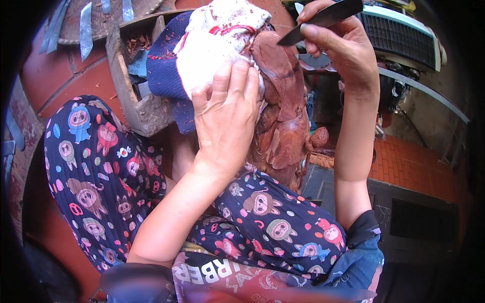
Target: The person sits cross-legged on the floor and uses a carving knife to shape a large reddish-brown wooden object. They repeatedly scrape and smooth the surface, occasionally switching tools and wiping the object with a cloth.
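**Two hands, one dark blade, one wood carving**

We count two bare hands at work over one reddish-brown wood carving (285, 146), which lies upper centre, just beyond the lap. It has smooth, rounded surfaces, and one round knob (318, 137) juts from its right side.

The left hand (227, 111) lies palm down on one white cloth (204, 55) with red trim, its fingers side by side and slightly bent; whether it grips the cloth or only presses, we cannot tell. The right hand (338, 45) is raised to the right, pinching one dark blade (328, 20) between thumb and fingers. The blade's tip points left, over the upper end of the carving — whether it touches the wood, we cannot tell.

Left of the white cloth we see navy ribbed fabric (169, 76), specked with reddish bits, and beside it one wooden box (146, 116) holding shavings (139, 44) and a blue sheet (137, 66). At upper left we count five metal blades (86, 33) on or beside one round woven tray (146, 7). Red floor tiles (55, 70) show below them.

Two legs in dark patterned trousers (91, 187) fill the lower half — one bent out left, one angled right. At upper right stands one pale-framed appliance with a dark grille (399, 40).
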Demonstrator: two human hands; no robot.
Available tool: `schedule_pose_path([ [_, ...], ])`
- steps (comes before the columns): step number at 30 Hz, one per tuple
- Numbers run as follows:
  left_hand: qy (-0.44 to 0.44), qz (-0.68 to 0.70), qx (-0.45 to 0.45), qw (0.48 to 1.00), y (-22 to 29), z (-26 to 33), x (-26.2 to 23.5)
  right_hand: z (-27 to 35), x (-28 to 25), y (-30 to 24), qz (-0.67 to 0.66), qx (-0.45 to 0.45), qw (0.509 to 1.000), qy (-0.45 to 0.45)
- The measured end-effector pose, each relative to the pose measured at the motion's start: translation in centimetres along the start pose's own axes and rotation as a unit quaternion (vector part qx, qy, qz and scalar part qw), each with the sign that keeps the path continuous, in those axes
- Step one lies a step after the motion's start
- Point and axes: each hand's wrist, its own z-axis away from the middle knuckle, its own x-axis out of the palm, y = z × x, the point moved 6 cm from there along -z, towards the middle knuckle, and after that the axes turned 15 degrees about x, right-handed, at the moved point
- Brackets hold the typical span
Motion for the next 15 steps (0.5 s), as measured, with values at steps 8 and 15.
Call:
schedule_pose_path([
  [8,0.027,0.041,-0.002,0.999,-0.1,0.6,0.0,-0.3,2.1,0.4,0.179,-0.022,0.982,-0.046],
  [15,0.021,0.051,0.000,0.998,-0.4,0.8,0.0,-1.1,3.1,0.2,0.310,-0.032,0.950,-0.036],
])
